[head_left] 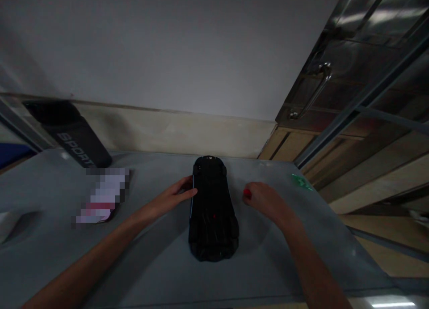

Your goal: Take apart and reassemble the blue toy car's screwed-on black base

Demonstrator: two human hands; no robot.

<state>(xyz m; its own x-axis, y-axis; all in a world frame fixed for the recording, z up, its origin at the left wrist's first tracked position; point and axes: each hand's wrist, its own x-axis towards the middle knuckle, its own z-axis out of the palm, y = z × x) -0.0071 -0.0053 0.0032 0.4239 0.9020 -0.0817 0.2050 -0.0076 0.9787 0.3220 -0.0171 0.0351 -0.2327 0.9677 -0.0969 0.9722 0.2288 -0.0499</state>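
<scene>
Brace the upturned black toy car point(214, 199) with your left hand point(174, 195), grip apart; your right hand point(266, 199)'s grip clamps a small red piece point(247, 192).

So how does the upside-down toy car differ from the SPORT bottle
The toy car lies flat, underside up, while the bottle stands upright. The left hand touches the car's side; neither hand touches the bottle. Big pale letters mark the bottle, whereas the car's underside shows a tiny red spot. Both look mostly dark.
</scene>
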